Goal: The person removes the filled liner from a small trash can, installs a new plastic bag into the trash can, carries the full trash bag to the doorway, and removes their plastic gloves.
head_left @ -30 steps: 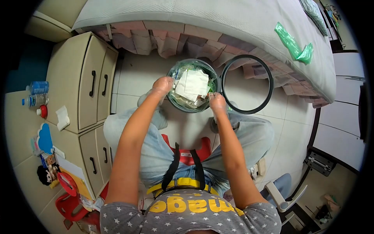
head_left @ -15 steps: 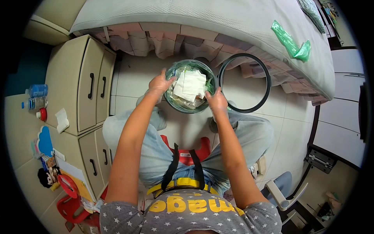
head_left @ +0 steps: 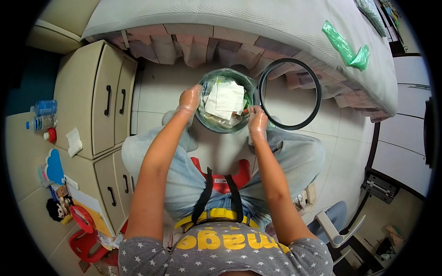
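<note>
Between my knees on the floor stands a round trash can [head_left: 212,126] lined with a clear greenish trash bag [head_left: 237,76]. White paper [head_left: 225,99] lies on top of the rubbish inside. My left hand [head_left: 189,99], in a thin clear glove, is closed on the bag's edge at the left of the rim. Gloved the same way, my right hand [head_left: 258,122] pinches the bag's edge at the right front of the rim. A black ring [head_left: 318,94], round and open in the middle, rests just right of the can.
Behind the can is a bed [head_left: 207,14] with a pleated skirt, and a green plastic bag [head_left: 345,48] lies on it. A beige drawer cabinet [head_left: 83,87] is at the left, holding bottles [head_left: 45,107]. A chair armrest [head_left: 329,227] is at the lower right.
Both hands have gone from spread fingers on the rim to closed on the bag's edge. The bag's edge now stands up a little more beside them. The can stays in place.
</note>
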Demonstrator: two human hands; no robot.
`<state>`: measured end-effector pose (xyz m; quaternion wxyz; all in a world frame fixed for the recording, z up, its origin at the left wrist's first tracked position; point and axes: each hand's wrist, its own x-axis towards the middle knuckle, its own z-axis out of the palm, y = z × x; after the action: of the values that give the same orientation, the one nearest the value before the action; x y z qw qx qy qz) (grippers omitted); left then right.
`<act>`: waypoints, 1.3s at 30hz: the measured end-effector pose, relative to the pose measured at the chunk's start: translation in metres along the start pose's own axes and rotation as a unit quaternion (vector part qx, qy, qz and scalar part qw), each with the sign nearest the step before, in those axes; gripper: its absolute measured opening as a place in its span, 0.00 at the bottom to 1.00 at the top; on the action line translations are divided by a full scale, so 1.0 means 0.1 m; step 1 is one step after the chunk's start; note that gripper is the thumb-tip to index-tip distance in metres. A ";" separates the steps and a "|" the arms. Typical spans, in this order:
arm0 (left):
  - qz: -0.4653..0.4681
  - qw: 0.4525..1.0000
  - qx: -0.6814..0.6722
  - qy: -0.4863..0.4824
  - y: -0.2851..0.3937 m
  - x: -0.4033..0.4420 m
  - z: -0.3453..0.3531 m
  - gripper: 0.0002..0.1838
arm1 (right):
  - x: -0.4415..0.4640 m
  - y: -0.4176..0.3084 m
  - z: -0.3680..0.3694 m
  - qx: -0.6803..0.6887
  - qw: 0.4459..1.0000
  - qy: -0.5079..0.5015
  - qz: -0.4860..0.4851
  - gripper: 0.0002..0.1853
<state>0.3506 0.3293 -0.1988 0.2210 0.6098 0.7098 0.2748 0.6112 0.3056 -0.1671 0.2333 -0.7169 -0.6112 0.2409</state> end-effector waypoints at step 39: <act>0.038 0.996 0.071 -0.030 0.36 0.67 -0.28 0.13 | 1.00 -0.11 0.23 -0.071 0.980 -0.010 -0.183 0.11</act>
<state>0.3487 0.3960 -0.1529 0.1872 0.6587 0.6968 0.2137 0.6024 0.4073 -0.1838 0.2158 -0.6049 -0.7501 0.1578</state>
